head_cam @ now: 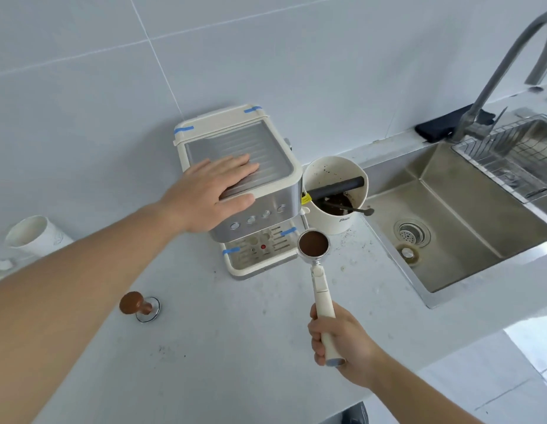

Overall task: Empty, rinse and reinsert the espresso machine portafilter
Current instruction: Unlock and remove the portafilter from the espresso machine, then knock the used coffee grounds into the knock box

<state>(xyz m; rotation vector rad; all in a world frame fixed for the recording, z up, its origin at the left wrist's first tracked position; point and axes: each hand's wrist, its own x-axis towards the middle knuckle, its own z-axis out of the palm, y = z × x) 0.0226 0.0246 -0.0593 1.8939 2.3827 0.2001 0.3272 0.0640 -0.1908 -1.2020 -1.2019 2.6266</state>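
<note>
Left hand (215, 192): flat, fingers straight, on top of the espresso machine (240, 166).
Right hand (339, 339): wrapped around the portafilter (316, 264) handle.
Portafilter: out in front of the machine, full of brown coffee, near the knock box (335, 194).

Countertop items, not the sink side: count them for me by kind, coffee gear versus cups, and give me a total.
Coffee gear: 4 (espresso machine, portafilter gripped by the right hand, knock box, tamper)
Paper cups: 1 (white cup lying at far left)
Total: 5
</note>
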